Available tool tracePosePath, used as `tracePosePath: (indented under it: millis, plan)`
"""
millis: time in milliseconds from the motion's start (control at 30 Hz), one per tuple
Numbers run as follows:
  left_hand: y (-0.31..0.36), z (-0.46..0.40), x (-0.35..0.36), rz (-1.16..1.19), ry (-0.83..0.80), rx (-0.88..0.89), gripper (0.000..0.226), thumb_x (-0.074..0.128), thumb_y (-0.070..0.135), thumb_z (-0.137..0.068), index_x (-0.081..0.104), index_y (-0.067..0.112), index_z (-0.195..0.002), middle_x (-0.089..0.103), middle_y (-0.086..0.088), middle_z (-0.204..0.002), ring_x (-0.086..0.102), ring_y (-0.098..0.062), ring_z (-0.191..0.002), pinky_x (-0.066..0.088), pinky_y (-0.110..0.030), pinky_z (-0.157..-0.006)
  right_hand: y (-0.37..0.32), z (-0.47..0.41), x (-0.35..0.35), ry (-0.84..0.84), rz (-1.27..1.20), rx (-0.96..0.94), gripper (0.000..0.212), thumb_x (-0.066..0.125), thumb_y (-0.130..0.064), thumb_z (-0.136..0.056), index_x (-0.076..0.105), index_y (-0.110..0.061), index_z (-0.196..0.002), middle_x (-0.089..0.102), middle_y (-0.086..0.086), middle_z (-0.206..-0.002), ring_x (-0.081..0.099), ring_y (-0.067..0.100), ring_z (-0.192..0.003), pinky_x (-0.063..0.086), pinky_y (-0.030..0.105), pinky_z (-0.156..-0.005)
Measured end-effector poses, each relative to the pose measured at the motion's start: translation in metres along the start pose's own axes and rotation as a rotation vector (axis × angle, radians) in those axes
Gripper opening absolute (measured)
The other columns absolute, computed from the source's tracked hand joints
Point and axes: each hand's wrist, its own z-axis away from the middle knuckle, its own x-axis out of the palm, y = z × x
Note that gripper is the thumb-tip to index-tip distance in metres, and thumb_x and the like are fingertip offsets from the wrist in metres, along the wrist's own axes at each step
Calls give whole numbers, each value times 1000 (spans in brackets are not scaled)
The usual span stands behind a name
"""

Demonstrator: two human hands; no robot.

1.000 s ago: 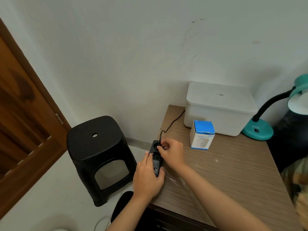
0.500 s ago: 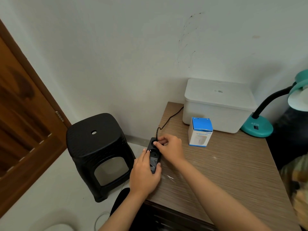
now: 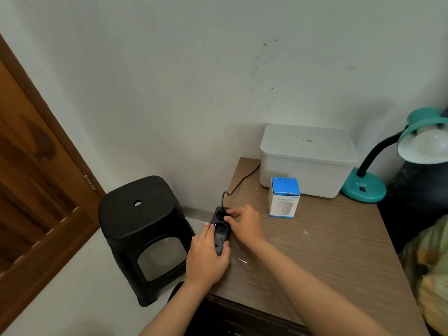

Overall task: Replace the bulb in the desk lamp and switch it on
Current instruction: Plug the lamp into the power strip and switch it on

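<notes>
A black power strip (image 3: 219, 225) lies at the left edge of the wooden desk (image 3: 327, 251). My left hand (image 3: 207, 257) grips its near end. My right hand (image 3: 244, 224) pinches a black plug at the strip's far socket, and the plug's black cord (image 3: 238, 184) runs back behind the white box. The teal desk lamp (image 3: 363, 185) stands at the far right, its black neck curving up to a teal shade with a white bulb (image 3: 434, 144) in it; the bulb looks unlit.
A white lidded box (image 3: 308, 161) stands at the back of the desk, with a small blue-and-white carton (image 3: 283, 197) in front of it. A black plastic stool (image 3: 143, 234) is on the floor left of the desk. A wooden door (image 3: 31, 190) is at the far left.
The view has tilted so everything sits a bit lower in frame. Both hands stay on the power strip, and the right hand's fingers have shifted slightly at the far socket.
</notes>
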Motion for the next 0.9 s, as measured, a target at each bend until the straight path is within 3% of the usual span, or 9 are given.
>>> tracePosePath:
  millis: [100, 200, 267, 333, 400, 600, 700, 800, 900]
  plan:
    - [4, -3, -3, -180, -44, 26, 63, 40, 46, -91, 29, 11, -143, 27, -7, -153, 28, -19, -139, 17, -40, -116, 19, 23, -16, -5, -11, -46, 31, 64, -28, -86, 65, -22, -116, 59, -4, -95, 50, -2, -75, 39, 11, -70]
    - [21, -4, -3, -351, -52, 31, 64, 38, 43, -93, 22, 8, -144, 23, -11, -154, 16, -24, -143, 10, -44, -117, 48, 46, -39, 82, -24, -53, 25, 66, -23, -85, 67, -20, -110, 56, -14, -82, 51, -3, -71, 39, 8, -67]
    - [40, 1, 6, -339, -57, 84, 62, 42, 41, -91, 26, 9, -142, 26, -13, -152, 16, -27, -143, 9, -45, -116, 69, 55, -58, 176, -31, -27, 20, 68, -15, -83, 71, -16, -102, 55, -19, -75, 53, -6, -69, 38, 5, -66]
    - [65, 10, 25, -283, -72, 196, 58, 45, 39, -87, 36, 11, -137, 33, -14, -149, 24, -28, -141, 13, -47, -115, 90, 60, -81, 268, -9, 35, 17, 68, -13, -82, 71, -15, -98, 58, -13, -73, 53, -4, -65, 40, 11, -67]
    - [94, 15, 48, -206, -84, 320, 54, 44, 41, -83, 45, 14, -130, 39, -13, -145, 33, -28, -137, 19, -48, -111, 108, 61, -107, 339, 20, 108, 18, 66, -14, -83, 70, -12, -100, 63, -4, -79, 54, 2, -68, 45, 19, -69]
    - [172, 0, 116, -89, -296, 524, 61, 32, 48, -80, 45, 12, -128, 32, -15, -149, 29, -29, -138, 16, -49, -114, 150, 49, -179, 386, 103, 224, 31, 61, -19, -88, 60, -11, -117, 66, 5, -108, 60, 12, -98, 49, 26, -88]
    - [196, -26, 139, -113, -393, 560, 62, 37, 52, -83, 40, 14, -132, 24, -12, -153, 20, -26, -142, 12, -48, -115, 166, 38, -201, 388, 140, 278, 40, 59, -21, -89, 54, -10, -127, 62, 8, -124, 57, 19, -115, 43, 29, -98]
    - [212, -51, 160, -137, -417, 580, 71, 39, 61, -82, 30, 21, -140, 16, -7, -156, 13, -22, -144, 8, -51, -115, 183, 21, -214, 385, 151, 255, 46, 58, -19, -89, 48, -6, -132, 55, 13, -134, 49, 23, -126, 34, 24, -103]
    - [218, -61, 177, -160, -440, 576, 75, 32, 67, -81, 17, 30, -145, 2, 1, -159, 0, -15, -145, -1, -54, -114, 201, -1, -223, 397, 139, 244, 52, 56, -18, -90, 41, -6, -138, 38, 14, -149, 31, 23, -141, 25, 28, -113]
